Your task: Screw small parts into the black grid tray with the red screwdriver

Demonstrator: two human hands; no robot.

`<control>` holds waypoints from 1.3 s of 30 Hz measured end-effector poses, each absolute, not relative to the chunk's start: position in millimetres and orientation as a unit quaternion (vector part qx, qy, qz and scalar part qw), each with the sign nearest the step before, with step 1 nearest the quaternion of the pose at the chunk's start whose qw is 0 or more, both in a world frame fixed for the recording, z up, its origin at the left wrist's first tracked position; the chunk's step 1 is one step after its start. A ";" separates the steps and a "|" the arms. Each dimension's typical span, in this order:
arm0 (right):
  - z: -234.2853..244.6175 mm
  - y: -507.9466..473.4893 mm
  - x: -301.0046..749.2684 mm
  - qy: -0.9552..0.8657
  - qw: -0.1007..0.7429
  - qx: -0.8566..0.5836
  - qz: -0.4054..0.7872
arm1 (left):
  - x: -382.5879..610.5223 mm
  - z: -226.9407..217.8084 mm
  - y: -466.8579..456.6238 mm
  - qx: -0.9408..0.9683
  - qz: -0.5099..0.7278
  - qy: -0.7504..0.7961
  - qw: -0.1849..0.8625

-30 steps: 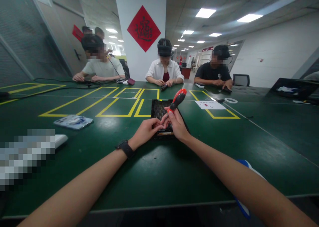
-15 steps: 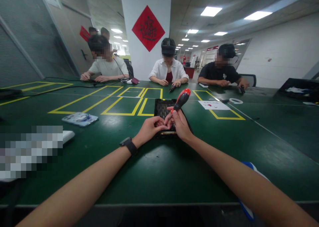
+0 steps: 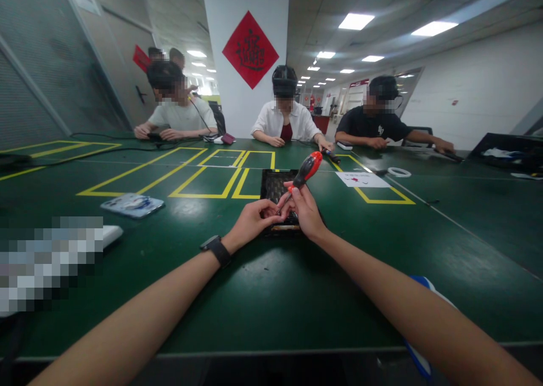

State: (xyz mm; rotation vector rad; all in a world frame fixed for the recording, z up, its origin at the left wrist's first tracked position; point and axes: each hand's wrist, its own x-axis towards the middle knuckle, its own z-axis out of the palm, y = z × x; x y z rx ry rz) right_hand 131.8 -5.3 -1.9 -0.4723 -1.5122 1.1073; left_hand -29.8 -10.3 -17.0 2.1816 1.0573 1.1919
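Note:
A screwdriver (image 3: 307, 170) with a red and black handle is in my right hand (image 3: 309, 212), its handle tilted up and to the right. Its shaft slants down toward the fingertips of my left hand (image 3: 255, 216), which are pinched close around the tip. Whatever small piece lies between those fingers is hidden. Below both hands an open black case (image 3: 274, 186) rests on the table, with small compartments or textured lining inside. My hands cover part of it.
Yellow tape marks the green table (image 3: 237, 295). A phone (image 3: 132, 204) lies to the left, near a pixelated white object (image 3: 111, 236). A printed sheet (image 3: 362, 180) and a white ring (image 3: 399, 172) are on the right. Three people sit opposite.
The view has shifted slightly. My hands keep nearly the same pose on the screwdriver. Across the table, the middle person's hand and the right person's arm have moved to the right.

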 end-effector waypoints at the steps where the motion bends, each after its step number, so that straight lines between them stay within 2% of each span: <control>1: -1.6 -6.2 131.4 -0.645 0.568 -0.200 0.471 | -29.8 -17.1 -10.2 0.785 0.431 0.387 0.220; 8: -2.4 -5.8 130.7 -0.655 0.557 -0.207 0.467 | -31.4 -17.6 -10.8 0.798 0.417 0.390 0.196; 19: -1.9 -8.0 130.0 -0.669 0.565 -0.212 0.434 | -26.3 -14.6 -14.8 0.766 0.450 0.405 0.214; 25: -2.9 -6.2 131.1 -0.672 0.555 -0.206 0.444 | -30.0 -17.1 -11.4 0.795 0.428 0.394 0.172; 39: -3.5 -3.8 132.0 -0.660 0.561 -0.204 0.456 | -29.5 -16.1 -11.6 0.804 0.414 0.386 0.183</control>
